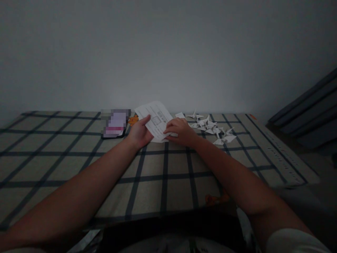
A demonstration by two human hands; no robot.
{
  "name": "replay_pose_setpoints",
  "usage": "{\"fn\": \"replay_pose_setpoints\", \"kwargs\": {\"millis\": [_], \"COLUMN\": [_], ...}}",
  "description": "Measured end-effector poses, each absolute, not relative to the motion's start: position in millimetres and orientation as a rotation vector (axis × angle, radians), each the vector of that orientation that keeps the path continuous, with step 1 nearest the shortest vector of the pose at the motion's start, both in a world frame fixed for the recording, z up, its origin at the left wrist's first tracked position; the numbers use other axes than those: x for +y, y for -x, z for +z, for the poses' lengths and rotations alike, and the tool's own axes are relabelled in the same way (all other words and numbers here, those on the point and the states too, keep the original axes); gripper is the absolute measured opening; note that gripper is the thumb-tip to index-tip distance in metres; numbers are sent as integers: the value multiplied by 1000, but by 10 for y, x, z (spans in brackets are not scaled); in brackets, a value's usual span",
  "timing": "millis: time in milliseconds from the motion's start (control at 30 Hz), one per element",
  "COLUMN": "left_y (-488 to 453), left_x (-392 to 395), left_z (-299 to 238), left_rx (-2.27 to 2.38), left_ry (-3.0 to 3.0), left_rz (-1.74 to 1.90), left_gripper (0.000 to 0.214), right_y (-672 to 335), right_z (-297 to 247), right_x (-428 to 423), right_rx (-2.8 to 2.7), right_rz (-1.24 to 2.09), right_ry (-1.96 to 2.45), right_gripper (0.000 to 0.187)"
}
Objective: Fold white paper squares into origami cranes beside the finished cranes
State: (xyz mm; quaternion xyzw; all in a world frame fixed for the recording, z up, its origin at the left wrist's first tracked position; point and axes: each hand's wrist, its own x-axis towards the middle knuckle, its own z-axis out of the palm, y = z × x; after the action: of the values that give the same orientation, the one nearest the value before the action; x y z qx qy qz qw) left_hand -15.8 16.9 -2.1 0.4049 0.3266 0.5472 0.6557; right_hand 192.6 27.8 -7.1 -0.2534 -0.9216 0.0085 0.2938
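Held the paper over the desk, between the phone on the left and the cranes on the right. Grasped its left edge in the grip of the left hand, thumb on top; pinched its near right edge in the grip of the right hand. Seemed to call for light, even pressure, steadying with the left and adjusting with the right, keeping the paper flat and uncreased. Slanted along its long axis from far left to near right, pointing its far end toward the wall. Looked too dim to tell top from bottom.
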Motion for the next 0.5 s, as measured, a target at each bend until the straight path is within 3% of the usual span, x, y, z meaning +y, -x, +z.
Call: {"fn": "replay_pose_setpoints", "kwargs": {"millis": [233,367,500], "left_y": [185,143,94], "left_x": [141,117,110], "left_z": [4,-30,-80], "left_rx": [713,728,769], "left_ry": [-1083,-1084,-1063], "left_rz": [1238,1257,1247], "left_gripper": [52,38,34], "right_y": [-1933,-1935,-1919], "right_z": [-74,-115,-113], "right_x": [349,419,416], "right_rx": [-2018,-1687,-1648], "right_rz": [549,896,1008], "right_ry": [900,938,933], "right_gripper": [26,33,29]}}
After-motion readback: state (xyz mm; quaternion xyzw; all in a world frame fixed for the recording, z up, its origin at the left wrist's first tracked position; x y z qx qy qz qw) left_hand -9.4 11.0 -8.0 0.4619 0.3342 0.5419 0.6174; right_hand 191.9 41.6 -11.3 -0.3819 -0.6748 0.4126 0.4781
